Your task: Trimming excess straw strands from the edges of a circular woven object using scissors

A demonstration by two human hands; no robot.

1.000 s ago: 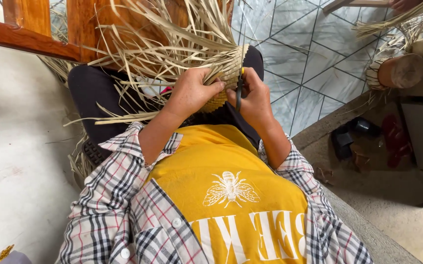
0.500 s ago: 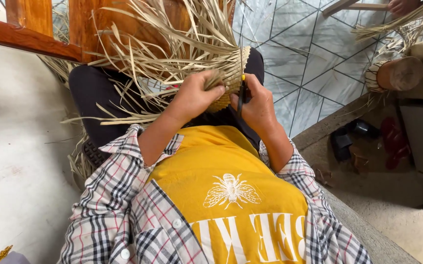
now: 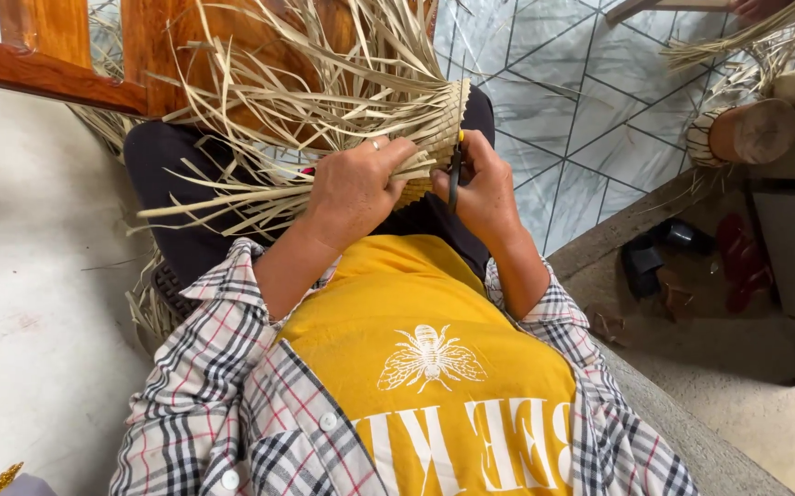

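Note:
A partly woven straw piece (image 3: 434,124) with many loose pale strands fanning left and up rests on my lap. My left hand (image 3: 353,188) lies over its woven part and grips it; a ring shows on one finger. My right hand (image 3: 482,188) is closed around a dark-handled tool (image 3: 453,179), scissors by the look of it, held against the woven edge. I wear a yellow shirt and a plaid overshirt.
A wooden chair frame (image 3: 67,83) stands at the upper left. A tiled floor (image 3: 590,101) lies beyond my knees. At the upper right sits a wooden block wrapped in weaving (image 3: 742,133) with more straw. Dark shoes (image 3: 654,257) lie on the lower concrete ground.
The woven piece has turned slightly in my hands and my left hand has shifted over it. My right hand stays at the edge with the tool.

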